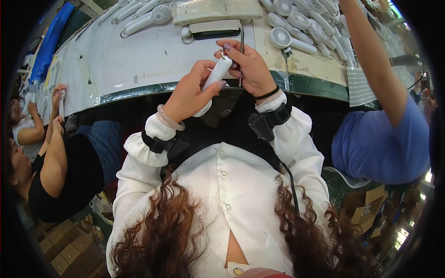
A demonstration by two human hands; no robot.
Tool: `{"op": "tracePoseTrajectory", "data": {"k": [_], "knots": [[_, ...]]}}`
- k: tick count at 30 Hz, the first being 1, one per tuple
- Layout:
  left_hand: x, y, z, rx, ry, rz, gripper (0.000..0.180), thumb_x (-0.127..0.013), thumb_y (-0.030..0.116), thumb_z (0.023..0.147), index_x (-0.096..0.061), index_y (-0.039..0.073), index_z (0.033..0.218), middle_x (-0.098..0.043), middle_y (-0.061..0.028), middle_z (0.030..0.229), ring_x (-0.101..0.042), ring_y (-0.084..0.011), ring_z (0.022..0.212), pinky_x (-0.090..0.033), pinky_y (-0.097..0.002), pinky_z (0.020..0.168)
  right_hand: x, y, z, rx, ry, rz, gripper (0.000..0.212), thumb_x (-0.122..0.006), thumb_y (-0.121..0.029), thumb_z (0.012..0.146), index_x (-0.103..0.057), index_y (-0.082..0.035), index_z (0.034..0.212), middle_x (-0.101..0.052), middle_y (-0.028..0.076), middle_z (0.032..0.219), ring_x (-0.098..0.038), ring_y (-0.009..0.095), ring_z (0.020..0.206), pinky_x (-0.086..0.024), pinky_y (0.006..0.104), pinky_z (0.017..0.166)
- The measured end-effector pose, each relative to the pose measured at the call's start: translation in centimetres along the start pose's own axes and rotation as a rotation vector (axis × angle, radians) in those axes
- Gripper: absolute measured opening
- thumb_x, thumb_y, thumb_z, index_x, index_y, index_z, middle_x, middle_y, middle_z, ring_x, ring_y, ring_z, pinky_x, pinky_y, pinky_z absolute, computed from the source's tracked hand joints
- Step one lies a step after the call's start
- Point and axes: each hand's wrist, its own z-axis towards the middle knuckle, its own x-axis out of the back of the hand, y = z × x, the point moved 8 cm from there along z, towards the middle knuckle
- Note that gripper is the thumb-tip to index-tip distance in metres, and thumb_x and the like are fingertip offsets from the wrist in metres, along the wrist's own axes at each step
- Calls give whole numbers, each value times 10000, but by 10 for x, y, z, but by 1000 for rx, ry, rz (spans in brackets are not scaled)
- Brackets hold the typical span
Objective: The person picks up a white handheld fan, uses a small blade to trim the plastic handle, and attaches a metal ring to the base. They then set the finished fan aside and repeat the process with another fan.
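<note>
A white handheld fan [216, 74] is gripped in my left hand [186, 96], fingers wrapped round its handle. It slants, with the handle's end up toward my right hand and the round head low by my left wrist, mostly hidden. A small metal ring [223, 54] sits at the handle's end. My right hand [256, 72] is closed there, thumb and fingertips at the ring. Through its fingers runs a thin dark metal rod [241, 46], upright in the picture; its exact kind I cannot make out. Both hands are just over the near table edge.
White handheld fans lie at the far left [160, 15] and in a heap at the right [299, 21]. A cloth-covered block [215, 11] stands ahead. Co-workers sit on both sides; an arm [378, 60] reaches over the table's right. Cardboard boxes [76, 252] stand behind.
</note>
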Motion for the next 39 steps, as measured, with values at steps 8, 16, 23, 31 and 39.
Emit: {"op": "tracePoseTrajectory", "data": {"k": [8,16,23,31,39], "knots": [[9,0,-6,60,43,-53,337,-629,194,983,-477,21,1230,-648,-99,979,-610,-142,772,-514,-306,740,4,-7,-2,86,62,-285,291,-524,-234,1044,-612,-44,1246,-672,0,956,-511,31,718,-366,192,563],[34,4,-26,43,293,555,291,-629,167,971,-560,17,1211,-654,-115,986,-633,-194,790,-510,-314,723,1,-24,-29,483,159,-1123,263,-507,-167,1025,-602,-63,1247,-674,87,903,-645,223,770,-506,314,694],[44,22,-27,-50,375,967,285,-675,180,917,-605,41,1156,-660,-142,1006,-647,-316,855,-522,-391,730,-23,-27,-38,635,155,-1292,329,-584,-51,942,-620,-121,1262,-686,112,944,-664,290,830,-532,351,685],[43,32,-25,20,384,1129,269,-708,175,867,-622,73,1101,-611,-110,897,-633,-303,838,-519,-385,677,-33,-24,-34,692,87,-1394,367,-622,-20,889,-651,-134,1236,-701,99,950,-671,282,845,-545,360,692],[47,31,-21,-8,334,1097,275,-699,170,869,-640,75,1121,-617,-88,923,-635,-285,837,-524,-370,683,-35,-14,-11,636,77,-1224,372,-613,-11,889,-650,-131,1239,-695,104,926,-654,290,838,-531,363,700]]}}
